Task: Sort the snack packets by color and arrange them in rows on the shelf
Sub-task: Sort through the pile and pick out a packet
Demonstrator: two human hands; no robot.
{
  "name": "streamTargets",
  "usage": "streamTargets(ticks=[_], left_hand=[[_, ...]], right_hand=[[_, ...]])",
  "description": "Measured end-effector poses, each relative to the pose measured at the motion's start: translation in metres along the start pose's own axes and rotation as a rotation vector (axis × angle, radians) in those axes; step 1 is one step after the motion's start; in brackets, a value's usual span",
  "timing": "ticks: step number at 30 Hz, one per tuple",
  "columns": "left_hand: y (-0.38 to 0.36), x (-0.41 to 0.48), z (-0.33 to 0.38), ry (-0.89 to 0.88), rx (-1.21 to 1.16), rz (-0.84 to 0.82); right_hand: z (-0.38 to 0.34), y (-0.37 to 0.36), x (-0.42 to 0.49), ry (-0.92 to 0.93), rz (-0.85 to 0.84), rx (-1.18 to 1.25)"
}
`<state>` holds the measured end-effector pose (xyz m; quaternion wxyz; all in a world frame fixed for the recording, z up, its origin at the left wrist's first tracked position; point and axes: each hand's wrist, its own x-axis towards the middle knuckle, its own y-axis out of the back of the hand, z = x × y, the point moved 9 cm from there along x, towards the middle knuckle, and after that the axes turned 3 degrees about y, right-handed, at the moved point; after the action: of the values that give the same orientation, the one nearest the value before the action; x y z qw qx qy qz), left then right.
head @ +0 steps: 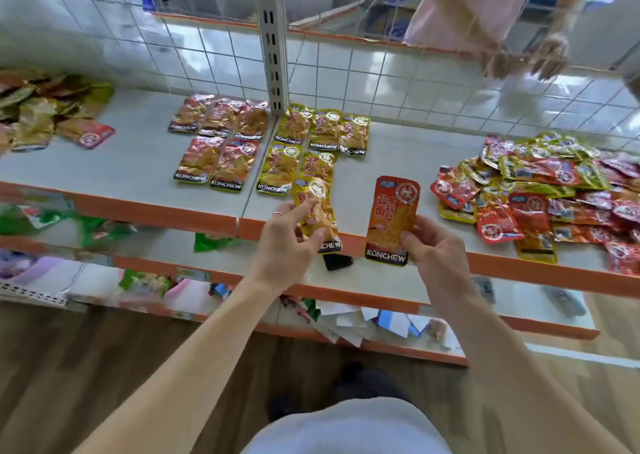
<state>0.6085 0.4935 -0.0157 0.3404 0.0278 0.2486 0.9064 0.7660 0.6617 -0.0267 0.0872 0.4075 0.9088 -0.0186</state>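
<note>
A shelf point(138, 156) is carrying a mixed pile point(540, 190) at the right and red rows point(218, 142) left of yellow rows point(311, 142), while at its near edge the left hand point(284, 242) is pinching a yellow packet point(317, 208) and the right hand point(433, 242) is pinching a red packet point(391, 218).

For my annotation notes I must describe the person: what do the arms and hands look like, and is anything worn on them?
Both forearms are bare, with no sleeve, watch or bracelet in view. The left hand wears a thin silvery ring on one finger; the right hand shows no ring. There are no gloves. Light clothing shows at the bottom edge.
</note>
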Motion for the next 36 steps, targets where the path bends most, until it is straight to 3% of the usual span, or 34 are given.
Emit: streamTargets(ticks=[6,11,13,17,21,27,36], left_hand=[[-0.033,0.041,0.021,-0.109,0.259,-0.085],[-0.049,0.079,0.042,-0.268,0.62,-0.011],[-0.051,0.093,0.036,-0.254,0.771,0.051],[-0.048,0.095,0.031,-0.29,0.768,0.23],[-0.075,0.087,0.023,-0.483,0.809,0.072],[-0.073,0.089,0.019,-0.422,0.853,0.122],[-0.078,0.098,0.012,-0.29,1.001,0.06]], right_hand=[[-0.005,0.017,0.041,0.046,0.022,-0.05],[-0.008,0.018,0.077,0.101,0.009,-0.163],[-0.009,0.017,0.087,0.12,0.003,-0.194],[-0.006,0.013,0.097,0.106,0.006,-0.035],[0.005,0.007,0.095,0.112,0.022,0.022],[0.013,0.01,0.101,0.119,0.027,0.005],[0.02,0.007,0.107,0.129,-0.01,-0.028]])
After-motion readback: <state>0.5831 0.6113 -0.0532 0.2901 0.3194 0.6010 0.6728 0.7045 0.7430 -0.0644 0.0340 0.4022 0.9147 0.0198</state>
